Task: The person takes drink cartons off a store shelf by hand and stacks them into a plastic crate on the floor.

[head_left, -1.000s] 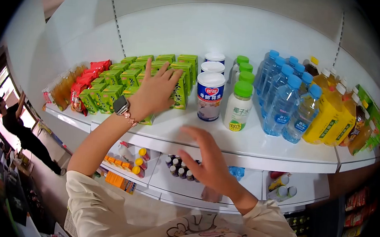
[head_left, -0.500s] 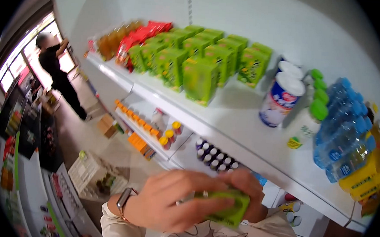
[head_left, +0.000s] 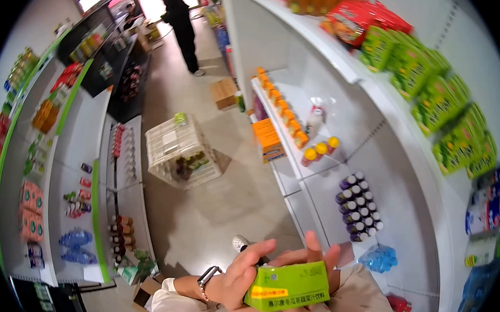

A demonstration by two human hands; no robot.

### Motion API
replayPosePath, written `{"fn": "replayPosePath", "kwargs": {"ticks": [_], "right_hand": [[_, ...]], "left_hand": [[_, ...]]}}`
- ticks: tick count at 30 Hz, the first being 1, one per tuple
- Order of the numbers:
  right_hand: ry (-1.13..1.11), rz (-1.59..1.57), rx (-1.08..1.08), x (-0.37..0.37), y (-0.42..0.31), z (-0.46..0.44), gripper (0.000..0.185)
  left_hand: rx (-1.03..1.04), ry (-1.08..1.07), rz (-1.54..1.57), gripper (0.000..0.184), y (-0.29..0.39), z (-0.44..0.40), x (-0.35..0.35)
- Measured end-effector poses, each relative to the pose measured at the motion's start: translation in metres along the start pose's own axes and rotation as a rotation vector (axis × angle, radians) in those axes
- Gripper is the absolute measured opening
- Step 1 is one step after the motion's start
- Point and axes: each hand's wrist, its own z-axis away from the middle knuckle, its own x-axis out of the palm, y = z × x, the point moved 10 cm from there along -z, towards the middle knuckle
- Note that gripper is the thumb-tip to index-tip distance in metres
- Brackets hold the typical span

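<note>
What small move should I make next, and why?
Probably carry the green carton toward the pale crate: the left hand has it gripped, the right hand is just behind it, and the crate stands on the floor ahead, seemingly with goods inside.

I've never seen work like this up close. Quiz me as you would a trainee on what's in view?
1. What do the person's left hand and right hand hold together?
2. Fill in: the watch is on the ___ wrist.
3. How many yellow-topped containers stand near the row of orange packs?

Key: 1. A green carton. 2. Left. 3. Three.
</note>
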Motion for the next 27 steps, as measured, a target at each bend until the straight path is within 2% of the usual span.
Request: {"fn": "replayPosePath", "kwargs": {"ticks": [4, 6, 8, 10, 13, 22, 24, 27], "right_hand": [[0.090, -0.385, -0.053, 0.071, 0.042, -0.016, 0.054], [0.132, -0.536, -0.074, 0.102, 0.061, -0.021, 0.050], [0.116, -0.556, -0.048, 0.123, 0.076, -0.024, 0.051], [0.096, -0.564, -0.024, 0.136, 0.090, -0.028, 0.052], [0.070, -0.566, 0.001, 0.151, 0.112, -0.041, 0.054], [-0.036, -0.537, 0.081, 0.166, 0.215, -0.101, 0.060], [-0.072, -0.501, 0.111, 0.167, 0.253, -0.121, 0.061], [-0.121, -0.375, 0.224, 0.162, 0.324, -0.155, 0.063]], "left_hand": [[0.074, 0.319, 0.251, 0.085, 0.012, 0.041, -0.057], [0.170, 0.400, 0.168, 0.079, 0.020, 0.053, -0.086], [0.287, 0.411, -0.121, 0.067, 0.036, 0.045, -0.112], [0.359, 0.323, -0.432, 0.059, 0.037, 0.058, -0.125], [0.502, 0.215, -0.877, 0.060, 0.028, 0.077, -0.138], [0.256, 0.149, -0.475, 0.085, -0.015, 0.000, -0.235], [0.086, 0.100, -0.411, 0.091, -0.050, -0.016, -0.264], [-0.359, 0.070, -0.313, 0.099, -0.126, -0.031, -0.322]]}}
